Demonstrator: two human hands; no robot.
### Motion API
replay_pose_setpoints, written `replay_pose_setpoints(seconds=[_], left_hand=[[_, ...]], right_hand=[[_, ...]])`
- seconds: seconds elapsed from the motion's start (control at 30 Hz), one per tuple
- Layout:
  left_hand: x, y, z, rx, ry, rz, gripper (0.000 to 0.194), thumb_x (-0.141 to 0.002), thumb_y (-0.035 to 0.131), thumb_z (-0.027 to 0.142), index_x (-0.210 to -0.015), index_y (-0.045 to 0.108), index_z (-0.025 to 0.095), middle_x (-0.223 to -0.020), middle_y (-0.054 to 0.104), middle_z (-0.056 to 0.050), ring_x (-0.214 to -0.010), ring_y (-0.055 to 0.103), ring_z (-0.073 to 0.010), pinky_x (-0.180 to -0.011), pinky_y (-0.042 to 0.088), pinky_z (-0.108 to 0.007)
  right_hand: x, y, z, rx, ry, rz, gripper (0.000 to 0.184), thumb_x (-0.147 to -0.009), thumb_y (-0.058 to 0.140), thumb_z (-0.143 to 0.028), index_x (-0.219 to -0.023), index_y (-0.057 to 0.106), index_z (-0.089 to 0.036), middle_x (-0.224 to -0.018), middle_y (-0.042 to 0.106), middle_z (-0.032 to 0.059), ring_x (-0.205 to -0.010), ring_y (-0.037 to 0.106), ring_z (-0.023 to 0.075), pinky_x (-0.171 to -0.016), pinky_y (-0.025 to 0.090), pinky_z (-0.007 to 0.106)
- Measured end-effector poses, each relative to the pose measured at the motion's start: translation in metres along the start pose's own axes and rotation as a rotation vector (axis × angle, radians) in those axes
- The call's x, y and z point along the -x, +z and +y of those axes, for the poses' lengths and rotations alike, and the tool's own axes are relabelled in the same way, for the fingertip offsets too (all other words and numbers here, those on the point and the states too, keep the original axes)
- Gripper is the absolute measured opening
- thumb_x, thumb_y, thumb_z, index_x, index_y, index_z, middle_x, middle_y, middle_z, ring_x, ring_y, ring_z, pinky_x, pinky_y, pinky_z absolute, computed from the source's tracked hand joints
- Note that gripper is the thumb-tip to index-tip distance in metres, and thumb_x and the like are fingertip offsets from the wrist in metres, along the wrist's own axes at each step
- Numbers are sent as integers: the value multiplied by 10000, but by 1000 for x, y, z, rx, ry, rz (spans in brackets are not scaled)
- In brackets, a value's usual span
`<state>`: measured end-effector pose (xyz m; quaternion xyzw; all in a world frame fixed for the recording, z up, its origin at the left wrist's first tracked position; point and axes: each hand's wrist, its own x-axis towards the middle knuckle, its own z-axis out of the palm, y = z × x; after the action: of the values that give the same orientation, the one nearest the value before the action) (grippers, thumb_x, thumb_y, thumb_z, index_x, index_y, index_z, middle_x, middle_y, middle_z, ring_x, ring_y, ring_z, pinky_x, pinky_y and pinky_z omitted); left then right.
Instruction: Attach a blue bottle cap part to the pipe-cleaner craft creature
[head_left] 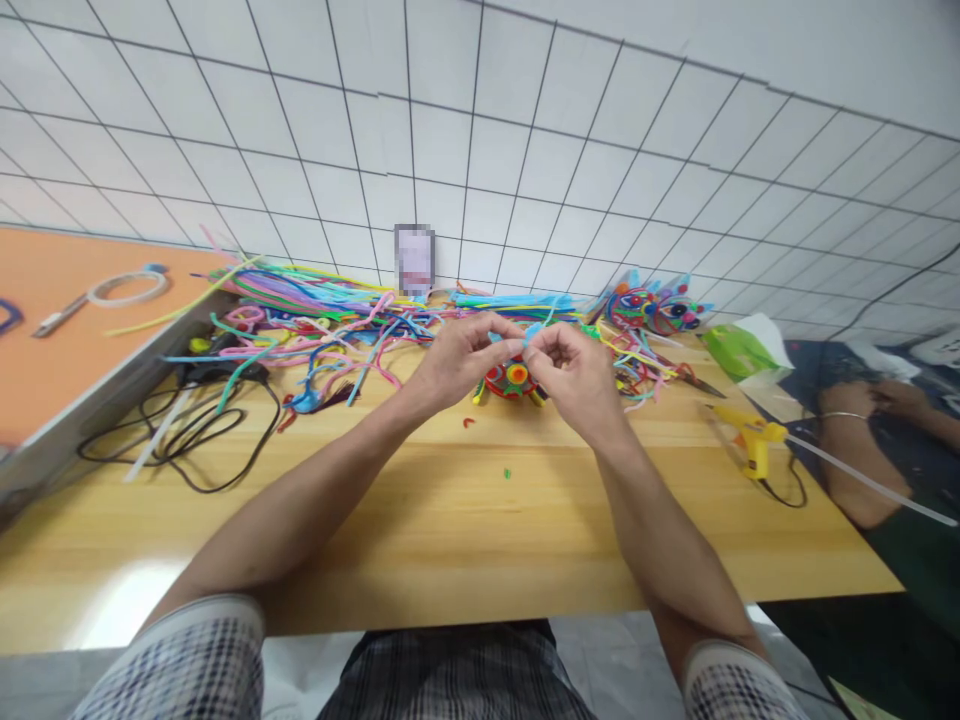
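On the pale wooden desk (420, 530), we have multicoloured fuzzy craft stems (322, 290) behind and a yellow plastic glue gun (758, 455) at right. Our left hand (469, 352) and right hand (581, 380) partly hide the rounded red ornament (517, 375) with its orange-yellow disc, between them on the desk. Our right fingers pinch a light-blue fuzzy strip (532, 332); the left fingers' grip we cannot tell.

A blue strip (533, 331) stands near, possibly touching, the partly hidden multicoloured figure (517, 376).
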<state>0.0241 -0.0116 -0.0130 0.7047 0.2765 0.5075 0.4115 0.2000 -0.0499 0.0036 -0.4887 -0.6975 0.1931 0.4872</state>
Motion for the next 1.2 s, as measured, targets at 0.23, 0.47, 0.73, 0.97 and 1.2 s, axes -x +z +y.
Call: replay_pose_setpoints(seconds=[0.23, 0.47, 0.73, 0.97, 1.2], left_hand=[[-1, -10, 10, -388, 167, -67, 141, -934, 641, 219, -811, 705, 193, -784, 698, -11, -755, 612, -155, -741, 431, -281], [5, 7, -1, -90, 86, 95, 167, -956, 639, 323, -857, 645, 189, -768, 652, -7, -690, 552, -140, -676, 423, -276], [8, 24, -12, 331, -107, 183, 332, -898, 741, 503, -876, 633, 190, -615, 506, 54, -526, 429, -92, -509, 342, -232], [-3, -10, -3, -223, 154, -102, 117, -939, 672, 256, -876, 720, 170, -811, 712, -16, -746, 617, -135, -713, 455, -260], [2, -7, 5, -417, 222, -37, 137, -998, 575, 196, -885, 649, 174, -834, 701, -12, -765, 609, -140, -734, 445, -271]], right_hand=[[3, -2, -1, 313, -154, 19, 99, -853, 637, -189, -769, 621, -239, -728, 681, 4, -675, 591, 163, -684, 446, 316], [4, 5, -3, 16, -40, 71, 106, -917, 672, -313, -855, 670, -227, -778, 727, 3, -648, 614, 147, -643, 482, 299], [3, 15, 4, -302, 88, 69, 295, -874, 751, -504, -842, 653, -228, -752, 689, -7, -652, 600, 140, -615, 486, 281], [0, -1, 7, 164, -77, -35, 98, -902, 650, -246, -809, 623, -227, -709, 646, -20, -638, 558, 140, -625, 414, 287], [2, -2, 3, 153, -117, 25, 111, -947, 651, -292, -857, 654, -227, -772, 686, -1, -666, 591, 150, -656, 448, 298]])
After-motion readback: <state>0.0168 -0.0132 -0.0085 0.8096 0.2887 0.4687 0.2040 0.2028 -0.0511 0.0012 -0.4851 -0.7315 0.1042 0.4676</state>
